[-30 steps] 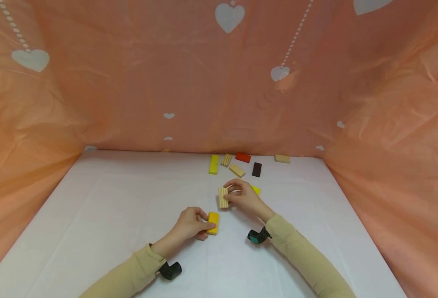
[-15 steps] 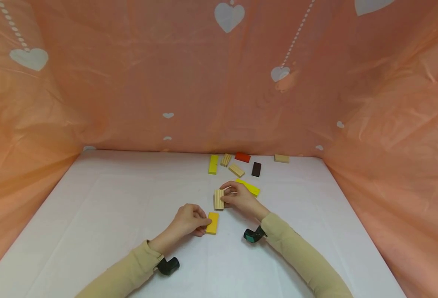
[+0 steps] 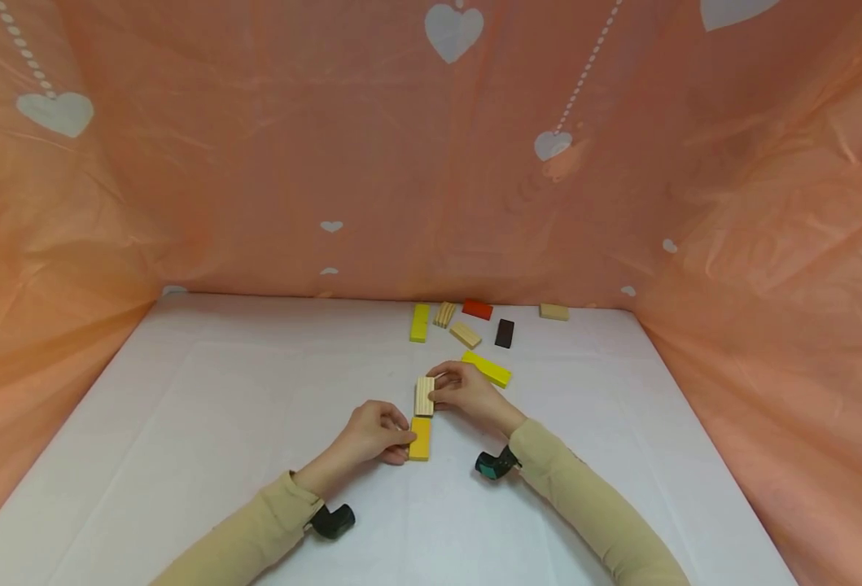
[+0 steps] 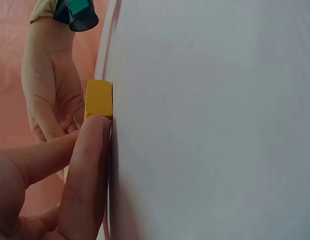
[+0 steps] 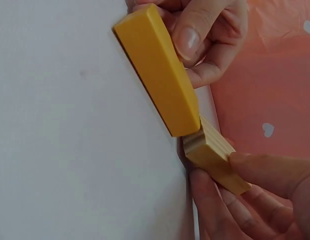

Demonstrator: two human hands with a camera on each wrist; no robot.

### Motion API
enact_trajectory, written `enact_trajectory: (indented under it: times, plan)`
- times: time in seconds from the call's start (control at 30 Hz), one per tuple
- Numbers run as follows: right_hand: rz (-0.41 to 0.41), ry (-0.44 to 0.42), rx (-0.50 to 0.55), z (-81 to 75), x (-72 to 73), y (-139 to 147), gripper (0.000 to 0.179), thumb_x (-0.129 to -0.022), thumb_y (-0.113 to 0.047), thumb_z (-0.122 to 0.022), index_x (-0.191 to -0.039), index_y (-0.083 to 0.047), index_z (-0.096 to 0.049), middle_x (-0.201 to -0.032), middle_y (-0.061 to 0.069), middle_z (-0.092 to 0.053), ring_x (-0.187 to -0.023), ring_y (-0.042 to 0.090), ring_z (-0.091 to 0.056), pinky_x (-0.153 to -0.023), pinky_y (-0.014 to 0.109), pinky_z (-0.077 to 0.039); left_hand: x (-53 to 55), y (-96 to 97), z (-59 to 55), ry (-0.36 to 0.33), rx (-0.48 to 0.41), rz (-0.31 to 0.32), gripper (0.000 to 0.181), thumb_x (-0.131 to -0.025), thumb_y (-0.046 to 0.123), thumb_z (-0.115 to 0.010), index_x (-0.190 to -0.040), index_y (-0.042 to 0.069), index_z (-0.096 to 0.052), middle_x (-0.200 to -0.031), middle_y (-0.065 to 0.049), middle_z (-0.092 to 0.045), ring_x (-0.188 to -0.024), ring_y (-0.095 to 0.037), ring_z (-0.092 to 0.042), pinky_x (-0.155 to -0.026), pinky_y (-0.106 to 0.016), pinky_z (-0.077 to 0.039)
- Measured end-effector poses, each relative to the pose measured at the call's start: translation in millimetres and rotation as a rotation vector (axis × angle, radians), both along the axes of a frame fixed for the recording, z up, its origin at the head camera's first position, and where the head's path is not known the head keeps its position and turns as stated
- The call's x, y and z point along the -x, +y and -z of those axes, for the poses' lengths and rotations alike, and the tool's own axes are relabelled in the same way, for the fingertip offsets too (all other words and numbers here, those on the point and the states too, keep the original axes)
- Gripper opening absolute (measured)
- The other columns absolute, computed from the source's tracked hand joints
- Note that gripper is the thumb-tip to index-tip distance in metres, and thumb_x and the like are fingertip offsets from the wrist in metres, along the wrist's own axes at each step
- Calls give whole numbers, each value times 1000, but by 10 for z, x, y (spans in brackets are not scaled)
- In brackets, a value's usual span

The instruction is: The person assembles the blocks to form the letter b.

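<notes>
My left hand (image 3: 374, 435) holds an orange-yellow wooden block (image 3: 419, 439) by its left side, its thumb at the edge. In the right wrist view the left thumb (image 5: 189, 42) lies along that block's side. My right hand (image 3: 467, 395) pinches a striped natural-wood block (image 3: 425, 396) between thumb and fingers. The striped block is just beyond the yellow one, end to end in the head view. From the right wrist their ends look close or touching, with the striped block (image 5: 217, 160) partly behind the yellow one. The left wrist view shows the yellow block's end (image 4: 99, 97) beside the fingers.
A bright yellow block (image 3: 489, 370) lies beyond my right hand. Farther back are a dark block (image 3: 505, 333), a plain wood block (image 3: 466, 334), a red block (image 3: 478, 309), a striped block (image 3: 444, 315), a yellow-green block (image 3: 419, 323) and a tan block (image 3: 553, 312).
My right hand has brought the striped block left and nearer, up to the far end of the yellow block. The left hand has barely shifted; its thumb has drawn back toward the block's edge.
</notes>
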State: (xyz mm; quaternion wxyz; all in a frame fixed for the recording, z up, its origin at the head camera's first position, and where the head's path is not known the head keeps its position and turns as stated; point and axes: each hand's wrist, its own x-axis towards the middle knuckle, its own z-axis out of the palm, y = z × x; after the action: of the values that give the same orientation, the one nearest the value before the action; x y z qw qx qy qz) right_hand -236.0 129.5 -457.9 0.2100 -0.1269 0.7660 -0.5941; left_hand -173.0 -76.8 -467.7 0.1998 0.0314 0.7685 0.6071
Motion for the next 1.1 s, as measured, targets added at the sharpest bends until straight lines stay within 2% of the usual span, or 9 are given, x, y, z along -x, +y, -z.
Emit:
enact_trajectory:
  times: [0.33, 0.57, 0.67, 0.93, 1.1]
  plan:
    - [-20, 57, -54, 0, -17, -17, 35, -87, -4, -70, -119, 1, -59, -98, 11, -64, -83, 20, -64, -76, 31, -58, -19, 43, 13, -14, -32, -10, 16, -84, -2, -70, -92, -7, -59, -66, -12, -65, -53, -19, -66, -52, -34, -59]
    - [-24, 42, -43, 21, -7, -32, 32, -87, -4, -70, -117, 0, -58, -97, 12, -63, -83, 20, -63, -76, 31, -58, -28, 41, -2, -14, -39, -9, 16, -84, -2, -70, -93, -8, -58, -66, -12, -64, -52, -19, -66, -53, -34, -59]
    - [-32, 65, -57, 32, 1, -31, 31, -87, -6, -70, -115, 0, -59, -98, 11, -64, -84, 20, -63, -75, 32, -59, -31, 42, -9, -12, -42, -7, 16, -84, -2, -70, -93, -8, -58, -66, -12, -65, -53, -19, -66, -53, -34, -60]
    - [-58, 148, -153, 47, 15, -32, 31, -87, -12, -72, -115, -2, -62, -100, 8, -66, -80, 19, -63, -67, 29, -56, -41, 56, -9, -8, -34, -13, 17, -84, -2, -70, -93, -8, -58, -67, -13, -64, -53, -20, -66, -53, -34, -60]
    - [-60, 187, -225, 25, 9, -40, 31, -86, -13, -73, -114, -4, -64, -94, 4, -65, -75, 17, -60, -61, 26, -54, -37, 46, -6, -8, -31, -9, 16, -84, -2, -70, -94, -8, -58, -67, -12, -64, -53, -19, -66, -53, -34, -60]
